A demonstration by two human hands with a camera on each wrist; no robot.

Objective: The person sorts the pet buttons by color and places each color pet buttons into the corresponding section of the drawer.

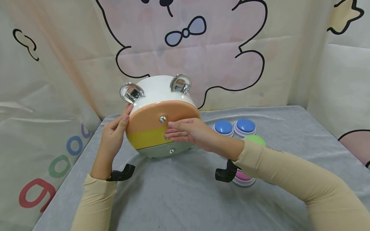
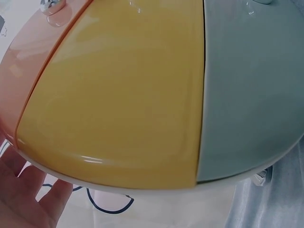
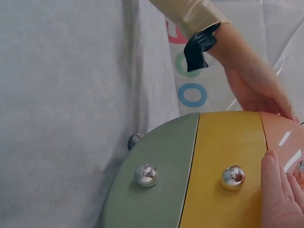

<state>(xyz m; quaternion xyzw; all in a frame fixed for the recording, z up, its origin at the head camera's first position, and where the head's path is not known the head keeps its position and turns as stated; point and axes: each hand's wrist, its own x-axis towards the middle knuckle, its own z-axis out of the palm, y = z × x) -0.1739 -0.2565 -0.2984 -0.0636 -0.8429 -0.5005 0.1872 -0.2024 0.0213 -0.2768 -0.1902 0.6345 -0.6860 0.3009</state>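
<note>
A small round chest of drawers [image 1: 157, 87] with a white shell and two silver ears stands on the grey cloth. Its front has an orange drawer [image 1: 147, 114], a yellow drawer [image 1: 144, 138] and a green drawer [image 1: 154, 152], each with a silver knob; all three look closed. Against the chest's left side rests my left hand [image 1: 111, 136], fingers along the edge under the left ear. My right hand [image 1: 195, 132] is held across the front with straight fingers, overlapping the yellow drawer and partly covering its knob [image 3: 232, 177]. Nothing is in its fingers.
Right of the chest are blue push buttons [image 1: 245, 125], a green one [image 1: 255, 139] and a pink one [image 1: 242, 175], partly behind my right arm. A printed curtain [image 1: 219, 70] hangs behind the table, and another printed sheet [image 1: 57, 128] lines the left side.
</note>
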